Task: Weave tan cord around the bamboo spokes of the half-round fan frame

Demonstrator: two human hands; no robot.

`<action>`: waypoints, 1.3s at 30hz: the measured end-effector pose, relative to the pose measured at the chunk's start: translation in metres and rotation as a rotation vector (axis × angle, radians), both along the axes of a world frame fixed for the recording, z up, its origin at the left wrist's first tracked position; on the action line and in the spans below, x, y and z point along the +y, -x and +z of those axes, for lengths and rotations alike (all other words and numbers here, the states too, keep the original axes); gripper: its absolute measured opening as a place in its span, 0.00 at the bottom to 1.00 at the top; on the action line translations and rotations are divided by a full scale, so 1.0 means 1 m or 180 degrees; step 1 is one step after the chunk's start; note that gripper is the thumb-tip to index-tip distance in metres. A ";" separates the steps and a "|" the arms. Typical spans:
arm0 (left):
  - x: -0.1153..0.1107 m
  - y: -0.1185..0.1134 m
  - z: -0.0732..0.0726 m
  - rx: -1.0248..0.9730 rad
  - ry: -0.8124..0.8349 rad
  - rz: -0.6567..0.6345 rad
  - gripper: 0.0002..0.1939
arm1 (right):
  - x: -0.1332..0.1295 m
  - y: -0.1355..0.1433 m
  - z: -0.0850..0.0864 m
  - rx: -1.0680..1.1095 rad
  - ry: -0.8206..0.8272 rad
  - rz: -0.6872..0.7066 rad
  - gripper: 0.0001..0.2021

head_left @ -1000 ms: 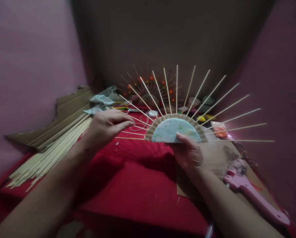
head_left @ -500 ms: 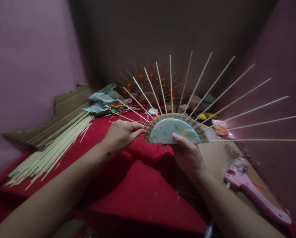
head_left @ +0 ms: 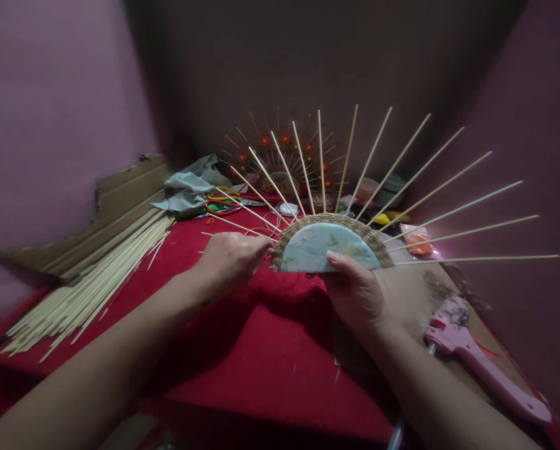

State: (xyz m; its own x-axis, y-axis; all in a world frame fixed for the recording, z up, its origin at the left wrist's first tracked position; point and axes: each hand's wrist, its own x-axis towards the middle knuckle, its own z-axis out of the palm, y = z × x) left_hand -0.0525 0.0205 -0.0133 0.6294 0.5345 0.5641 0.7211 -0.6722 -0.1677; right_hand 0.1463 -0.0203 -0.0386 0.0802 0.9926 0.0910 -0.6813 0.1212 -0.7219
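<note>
Our right hand (head_left: 359, 294) grips the half-disc fan piece (head_left: 329, 247) by its flat lower edge, thumb pressed on the pale floral face, and our left hand (head_left: 230, 256) pinches the lowest bamboo skewer (head_left: 240, 225) at the left end of the woven rim. Half a second ago the left fingers sat a little short of that rim; now they are touching it, and the piece has tipped slightly so the long right-hand skewers sit lower. The piece is held upright above the red cloth (head_left: 261, 350) on the desk, a brown braided band arching over the floral half-disc, thin skewers fanning out from it. Both forearms reach forward from below. A pile of loose skewers (head_left: 87, 290) lies to the left, a pink glue gun (head_left: 477, 362) to the right.
</note>
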 end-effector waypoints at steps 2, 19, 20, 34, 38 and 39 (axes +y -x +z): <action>-0.003 0.000 0.001 0.0331 -0.0195 0.0079 0.11 | 0.000 0.000 0.001 0.0078 0.0027 0.0004 0.16; 0.002 0.013 0.007 -0.0602 0.0617 -0.0529 0.10 | 0.003 -0.001 0.000 0.0028 -0.0029 -0.0085 0.13; 0.001 0.011 0.007 -0.0706 0.0516 -0.0540 0.09 | 0.003 -0.001 0.000 0.0041 -0.0022 -0.0110 0.14; -0.004 -0.004 -0.002 -0.0671 -0.0001 -0.0661 0.08 | 0.002 -0.002 0.000 0.0036 -0.0061 0.0018 0.15; -0.006 -0.003 -0.001 -0.0639 -0.0011 -0.0580 0.09 | 0.001 -0.001 0.000 0.0052 -0.0062 0.0017 0.15; -0.006 -0.003 -0.001 -0.0629 -0.0014 -0.0571 0.09 | 0.001 0.000 0.000 0.0060 -0.0047 0.0024 0.15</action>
State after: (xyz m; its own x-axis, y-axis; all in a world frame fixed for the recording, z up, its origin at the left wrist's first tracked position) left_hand -0.0492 0.0142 -0.0142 0.5911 0.4217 0.6876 0.6096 -0.7917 -0.0386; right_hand 0.1465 -0.0192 -0.0384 0.0747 0.9918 0.1041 -0.6957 0.1266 -0.7071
